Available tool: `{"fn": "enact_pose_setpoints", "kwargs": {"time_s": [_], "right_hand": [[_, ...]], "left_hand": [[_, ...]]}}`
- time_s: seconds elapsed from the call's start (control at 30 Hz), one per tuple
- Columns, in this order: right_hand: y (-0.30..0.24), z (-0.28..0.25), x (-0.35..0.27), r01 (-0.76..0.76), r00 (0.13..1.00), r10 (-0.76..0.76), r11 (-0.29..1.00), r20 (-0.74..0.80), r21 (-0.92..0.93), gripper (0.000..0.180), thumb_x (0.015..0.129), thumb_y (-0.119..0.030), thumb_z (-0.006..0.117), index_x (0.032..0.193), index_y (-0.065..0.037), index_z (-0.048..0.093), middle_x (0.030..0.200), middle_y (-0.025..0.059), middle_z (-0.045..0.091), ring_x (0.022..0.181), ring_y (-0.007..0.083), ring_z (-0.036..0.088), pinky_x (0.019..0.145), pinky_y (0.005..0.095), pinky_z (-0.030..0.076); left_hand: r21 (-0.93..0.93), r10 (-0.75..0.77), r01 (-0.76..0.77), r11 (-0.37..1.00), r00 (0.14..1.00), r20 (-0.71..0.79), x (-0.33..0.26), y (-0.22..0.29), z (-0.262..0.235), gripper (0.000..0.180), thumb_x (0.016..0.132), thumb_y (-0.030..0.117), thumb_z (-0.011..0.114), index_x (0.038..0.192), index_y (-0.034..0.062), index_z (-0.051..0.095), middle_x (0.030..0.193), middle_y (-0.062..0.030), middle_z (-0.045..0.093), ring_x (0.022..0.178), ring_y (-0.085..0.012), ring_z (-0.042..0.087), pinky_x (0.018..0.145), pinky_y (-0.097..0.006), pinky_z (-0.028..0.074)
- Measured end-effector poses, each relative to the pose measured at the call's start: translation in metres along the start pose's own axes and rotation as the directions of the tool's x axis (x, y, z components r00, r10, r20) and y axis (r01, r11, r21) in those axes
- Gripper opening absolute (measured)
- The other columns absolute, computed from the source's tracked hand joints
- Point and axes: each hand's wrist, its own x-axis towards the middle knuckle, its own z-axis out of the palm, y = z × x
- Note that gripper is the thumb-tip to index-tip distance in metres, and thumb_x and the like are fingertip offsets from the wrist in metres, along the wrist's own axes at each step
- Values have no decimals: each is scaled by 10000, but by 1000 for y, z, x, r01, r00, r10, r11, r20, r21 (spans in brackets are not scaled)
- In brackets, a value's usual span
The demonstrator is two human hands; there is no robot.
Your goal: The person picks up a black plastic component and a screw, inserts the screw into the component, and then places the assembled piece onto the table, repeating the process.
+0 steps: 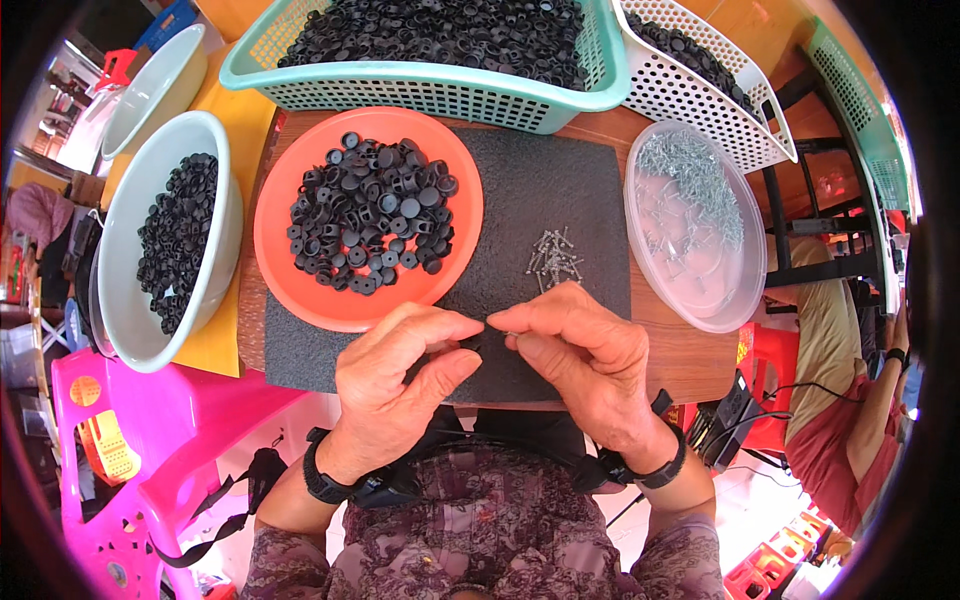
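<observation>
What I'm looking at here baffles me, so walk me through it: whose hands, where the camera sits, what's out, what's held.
There's no machine, just a person's bare left hand and right hand. The single picture comes from a fisheye camera on that person's head, looking down, so edges bend.

On the table lies a dark mat with a small pile of metal pins. An orange bowl holds black parts; a clear tub to the right holds more pins. The fingertips come close together over the mat; anything pinched there is too small to make out.
</observation>
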Motion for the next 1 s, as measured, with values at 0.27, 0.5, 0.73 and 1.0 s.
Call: {"fn": "enact_pose_setpoints", "kwargs": {"time_s": [0.27, 0.5, 0.73, 1.0], "right_hand": [[-6, 16, -9, -242, 960, 273, 924, -68, 297, 213, 888, 54, 615, 1076, -21, 681, 899, 19, 595, 808, 71, 547, 680, 216, 435], [-8, 24, -12, -331, 907, 416, 798, -62, 504, 181, 907, 33, 622, 1083, -1, 650, 936, -1, 584, 832, 55, 537, 707, 204, 447], [3, 31, -12, -139, 949, 262, 846, -174, 515, 160, 905, 24, 639, 1064, 8, 650, 993, 28, 620, 891, 63, 561, 755, 196, 470], [2, 41, -16, -173, 919, 355, 755, -171, 632, 174, 893, 48, 642, 1058, 0, 664, 996, 25, 582, 867, 64, 543, 757, 203, 470]], "left_hand": [[83, 58, -55, 995, 998, -30, -5, -3, 4, 275, 756, -20, 768, 1010, -16, 663, 873, -80, 634, 680, -134, 608, 593, -248, 487], [105, 114, -109, 989, 992, -46, -4, -5, 4, 323, 712, -85, 756, 1009, -4, 660, 875, -76, 622, 664, -117, 594, 585, -242, 484], [29, 61, -59, 998, 997, -50, -6, -8, 5, 330, 704, -87, 758, 1008, -8, 656, 884, -73, 622, 677, -110, 589, 593, -239, 485], [22, 51, -50, 998, 997, -57, -7, -6, 8, 332, 704, -72, 773, 1006, -7, 653, 899, -82, 632, 688, -118, 602, 597, -242, 494]]}}
